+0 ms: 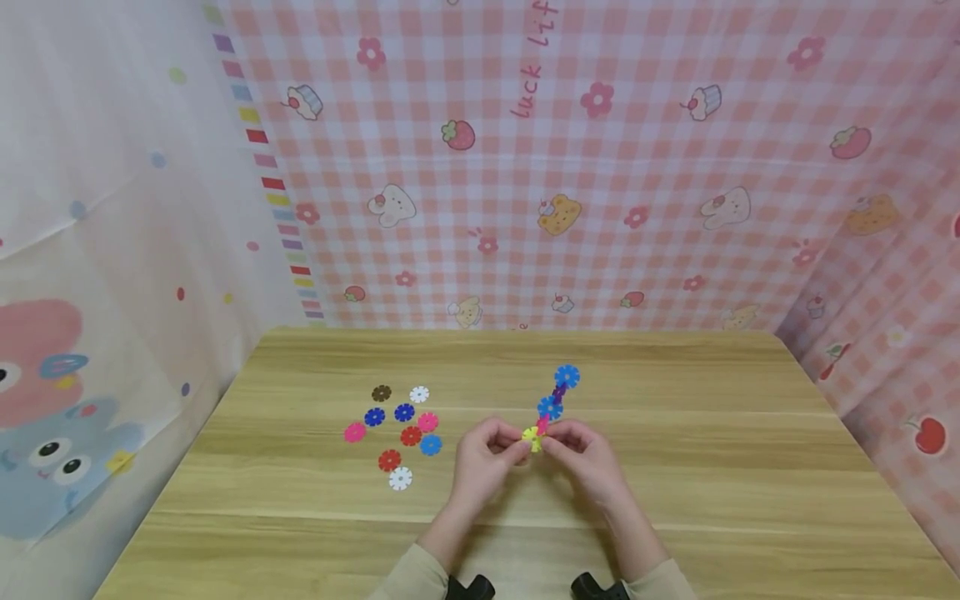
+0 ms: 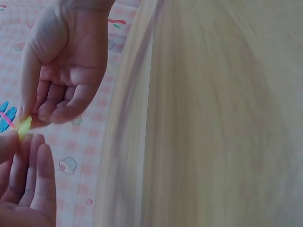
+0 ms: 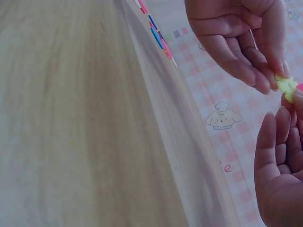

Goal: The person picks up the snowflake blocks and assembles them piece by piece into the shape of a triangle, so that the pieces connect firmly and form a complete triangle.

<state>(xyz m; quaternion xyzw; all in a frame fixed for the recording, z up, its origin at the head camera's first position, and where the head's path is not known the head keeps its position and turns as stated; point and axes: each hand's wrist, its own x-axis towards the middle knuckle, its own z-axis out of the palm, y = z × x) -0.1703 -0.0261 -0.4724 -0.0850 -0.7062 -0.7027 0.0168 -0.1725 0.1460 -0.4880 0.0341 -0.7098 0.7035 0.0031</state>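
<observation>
In the head view my left hand [image 1: 483, 462] pinches the left side of a yellow notched plastic disc [image 1: 532, 439] between thumb and fingers. Opposite it, the right hand [image 1: 588, 462] has thumb and fingertips at the disc's right side, where a pink notched disc [image 1: 543, 425] joins it. From the pink disc a chain runs up and away: a blue disc [image 1: 550, 407], a purple disc [image 1: 559, 393] and another blue disc [image 1: 567, 377]. Both wrist views show the yellow disc [image 3: 286, 88] between the two hands' fingertips, above the table.
Loose notched discs lie left of the hands on the wooden table [image 1: 712, 467]: brown [image 1: 381, 393], white [image 1: 401, 478], dark blue, pink, red and light blue [image 1: 431, 445]. A pink checked cloth [image 1: 510, 183] hangs behind the table and at its right.
</observation>
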